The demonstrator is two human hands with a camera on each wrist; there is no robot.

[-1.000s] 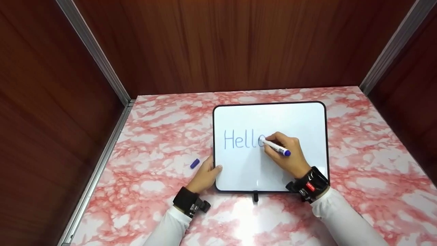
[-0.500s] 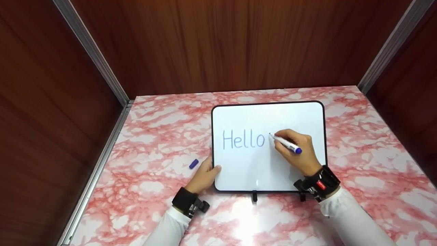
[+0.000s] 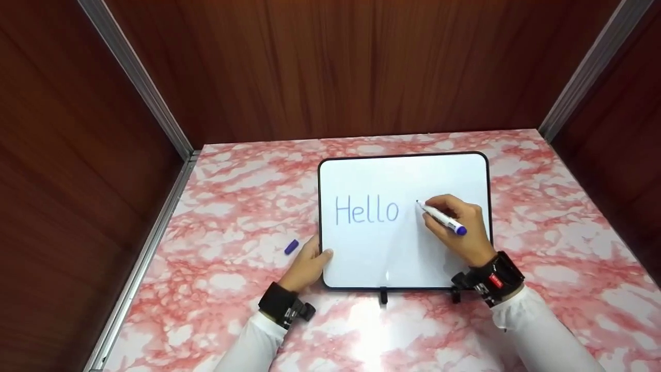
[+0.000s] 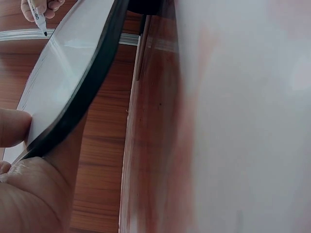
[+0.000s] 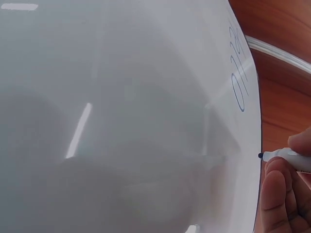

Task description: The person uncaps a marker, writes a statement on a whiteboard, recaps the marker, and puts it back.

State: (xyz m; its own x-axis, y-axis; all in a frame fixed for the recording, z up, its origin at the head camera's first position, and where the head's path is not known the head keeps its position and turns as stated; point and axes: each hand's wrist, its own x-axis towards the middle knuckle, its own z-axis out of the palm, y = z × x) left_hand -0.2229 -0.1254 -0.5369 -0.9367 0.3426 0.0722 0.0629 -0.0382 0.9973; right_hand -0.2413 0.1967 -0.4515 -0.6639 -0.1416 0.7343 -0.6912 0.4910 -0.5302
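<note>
A whiteboard [image 3: 372, 258] with a black frame stands tilted on small black feet, with "Hello" [image 3: 367, 210] written on it in blue. My left hand [image 3: 308, 266] grips its left edge, thumb on the front face; the left wrist view shows the thumb [image 4: 13, 127] over the rim. My right hand [image 3: 462, 227] pinches an uncapped white marker [image 3: 441, 217] with a blue end, to the right of the "o". In the right wrist view the marker's dark tip [image 5: 261, 156] appears slightly off the board. A blue marker cap [image 3: 291, 247] lies left of the board.
The board rests on a red-and-white marbled table [image 3: 227, 310]. Brown wood-grain panels [image 3: 330, 67] enclose the back and both sides, with metal strips [image 3: 137, 77] at the corners. Two black feet [image 3: 383, 296] stick out below the board's lower edge.
The right hand finished the "o" stroke, lifted the marker and moved right, away from the word. The left hand keeps its grip on the board's edge. The view has shifted slightly.
</note>
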